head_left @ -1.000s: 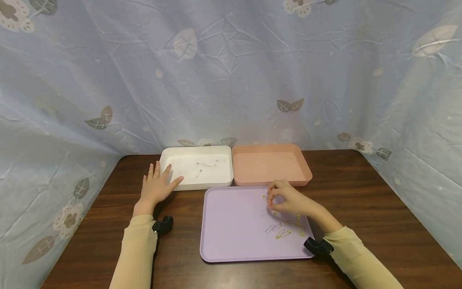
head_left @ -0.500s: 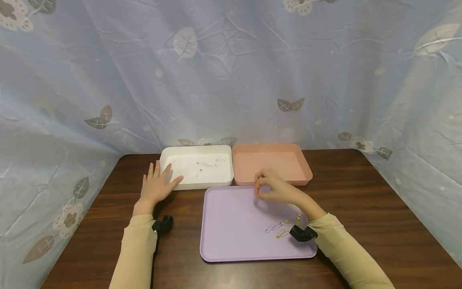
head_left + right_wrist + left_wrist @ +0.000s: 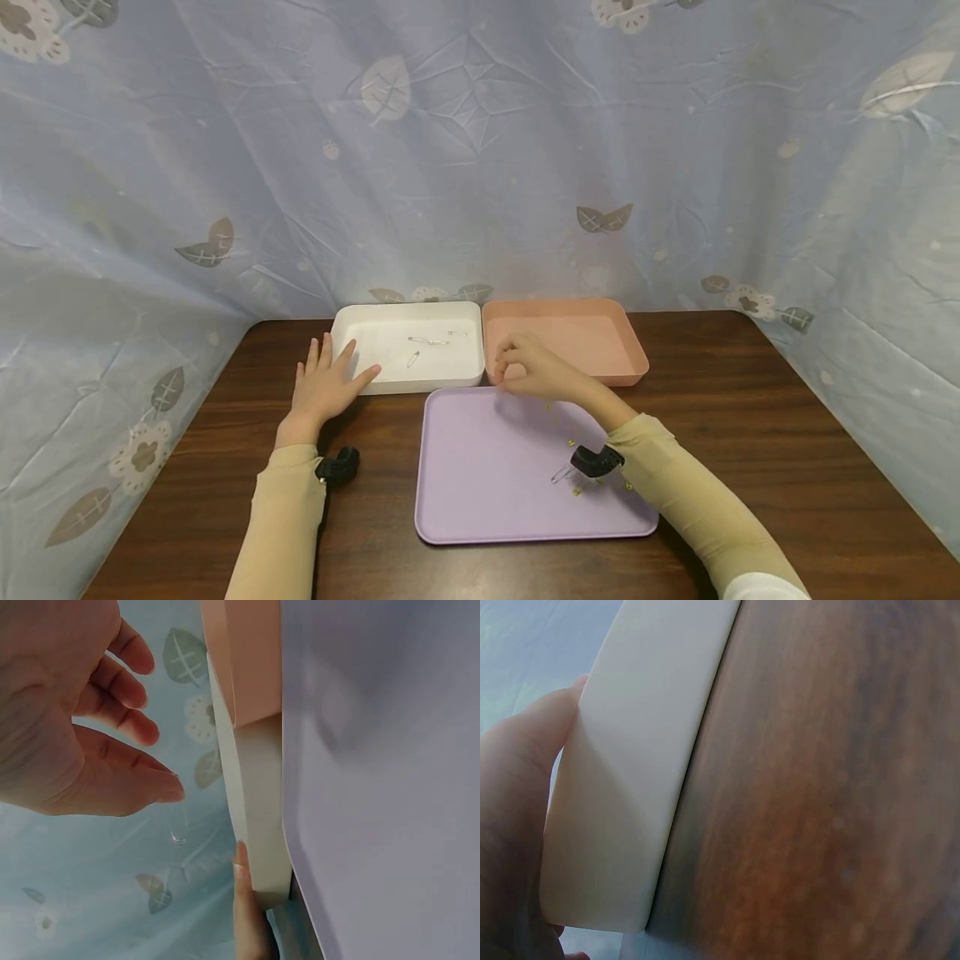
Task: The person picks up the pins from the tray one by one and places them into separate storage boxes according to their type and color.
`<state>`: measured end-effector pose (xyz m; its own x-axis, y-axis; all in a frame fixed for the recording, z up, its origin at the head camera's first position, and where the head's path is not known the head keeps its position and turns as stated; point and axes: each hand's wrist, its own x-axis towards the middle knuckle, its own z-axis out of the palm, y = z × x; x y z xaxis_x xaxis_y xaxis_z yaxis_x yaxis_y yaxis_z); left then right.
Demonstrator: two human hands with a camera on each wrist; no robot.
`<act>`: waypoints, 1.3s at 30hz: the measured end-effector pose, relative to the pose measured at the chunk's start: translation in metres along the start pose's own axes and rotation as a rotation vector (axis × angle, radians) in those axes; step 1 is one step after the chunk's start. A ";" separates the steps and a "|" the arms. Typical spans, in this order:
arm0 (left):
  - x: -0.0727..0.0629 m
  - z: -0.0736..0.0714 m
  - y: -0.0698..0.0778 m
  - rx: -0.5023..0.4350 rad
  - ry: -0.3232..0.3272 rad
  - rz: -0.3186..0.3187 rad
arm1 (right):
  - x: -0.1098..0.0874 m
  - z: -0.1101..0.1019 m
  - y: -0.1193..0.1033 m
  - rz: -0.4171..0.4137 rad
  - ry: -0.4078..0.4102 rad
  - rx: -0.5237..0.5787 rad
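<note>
My left hand (image 3: 322, 390) lies with spread fingers on the left end of the white tray (image 3: 375, 379), thumb over its front rim. In the left wrist view, the thumb (image 3: 532, 742) touches the tray's wall. Silver safety pins (image 3: 429, 341) lie in that tray. Above the far edge of the purple tray (image 3: 480, 483), in front of the pink tray (image 3: 566, 333), is my right hand (image 3: 536, 371). Its thumb and a finger pinch a small silver safety pin (image 3: 178, 839), whose end hangs below the thumb; the fingers hide the rest.
On the purple tray's right half lie a silver safety pin (image 3: 561, 474) and several yellow-ended pins (image 3: 577, 492), partly hidden by the right forearm and wrist camera (image 3: 596, 461). The white and pink trays stand side by side behind it, before a patterned curtain (image 3: 480, 167).
My right hand has lifted from the pins on the purple tray and moved left and away, toward the white tray, carrying a safety pin. The left hand has stayed still.
</note>
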<state>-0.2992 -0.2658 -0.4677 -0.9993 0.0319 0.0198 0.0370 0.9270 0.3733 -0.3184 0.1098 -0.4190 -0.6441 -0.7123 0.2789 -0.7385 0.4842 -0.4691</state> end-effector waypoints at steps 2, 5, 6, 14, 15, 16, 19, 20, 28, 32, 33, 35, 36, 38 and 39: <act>0.000 0.000 -0.001 0.002 0.002 -0.001 | 0.009 0.001 -0.001 0.007 0.003 0.001; 0.000 0.000 -0.001 0.005 0.003 0.001 | 0.022 0.003 -0.004 0.007 0.008 0.007; 0.000 0.000 -0.001 0.007 0.002 0.001 | 0.026 0.004 -0.005 0.010 0.004 0.004; 0.000 -0.001 0.000 0.003 0.000 -0.002 | 0.062 0.009 -0.018 0.058 -0.067 0.019; 0.000 -0.001 0.000 0.001 0.001 -0.002 | 0.066 0.010 -0.019 0.055 -0.065 0.013; 0.000 -0.001 0.000 0.000 0.001 -0.002 | 0.070 0.012 -0.019 0.055 -0.060 0.010; 0.000 -0.001 0.000 -0.003 0.000 -0.002 | 0.083 0.017 -0.019 0.047 -0.037 -0.014; 0.000 0.000 0.000 -0.003 0.000 -0.002 | 0.087 0.019 -0.019 0.046 -0.029 -0.023; 0.001 0.000 -0.001 0.007 0.007 -0.008 | 0.120 0.034 -0.017 0.091 -0.023 -0.072; 0.001 0.000 0.000 0.014 0.003 -0.013 | 0.135 0.041 -0.018 0.111 -0.025 -0.103; 0.001 0.000 0.000 0.014 0.003 -0.013 | 0.139 0.043 -0.018 0.114 -0.024 -0.114; 0.000 -0.001 0.000 0.015 0.003 -0.012 | 0.146 0.047 -0.019 0.126 -0.021 -0.131; 0.000 -0.001 0.000 0.014 0.003 -0.012 | 0.149 0.049 -0.019 0.132 -0.020 -0.140; 0.000 -0.001 0.000 0.015 0.003 -0.011 | 0.155 0.053 -0.019 0.143 -0.017 -0.154; 0.000 -0.001 0.000 0.015 0.004 -0.011 | 0.158 0.055 -0.020 0.149 -0.017 -0.160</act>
<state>-0.2991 -0.2660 -0.4662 -0.9996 0.0204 0.0193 0.0260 0.9327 0.3597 -0.3945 -0.0405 -0.4118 -0.7463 -0.6343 0.2016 -0.6582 0.6585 -0.3648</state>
